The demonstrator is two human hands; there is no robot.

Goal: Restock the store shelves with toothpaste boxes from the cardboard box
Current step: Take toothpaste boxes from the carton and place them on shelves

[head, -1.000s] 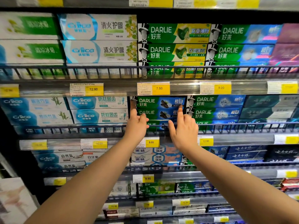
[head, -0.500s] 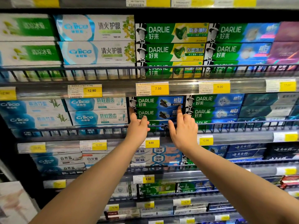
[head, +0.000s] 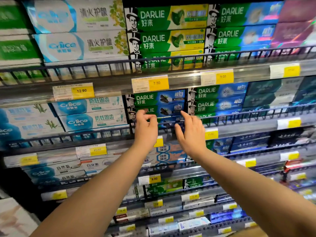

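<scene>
A stack of green and blue Darlie toothpaste boxes (head: 159,100) lies behind the wire rail (head: 239,115) of the second shelf, under the 7.50 price tag (head: 150,83). My left hand (head: 145,129) hovers in front of the stack's left end with its fingers loosely bent, and it holds nothing. My right hand (head: 190,134) is at the stack's right end by the rail, fingers relaxed and spread, also empty. I cannot tell whether either hand touches a box. The cardboard box is out of clear view.
Crest boxes (head: 92,113) fill the shelf to the left and more Darlie boxes (head: 217,98) sit to the right. Full shelves run above and below, each with a wire rail and yellow price tags. A tan edge (head: 253,231) shows at the bottom right.
Both hands have come back off the Darlie stack and dropped slightly. The left hand's fingers have curled, the right forefinger no longer points at the box, and the view has moved closer.
</scene>
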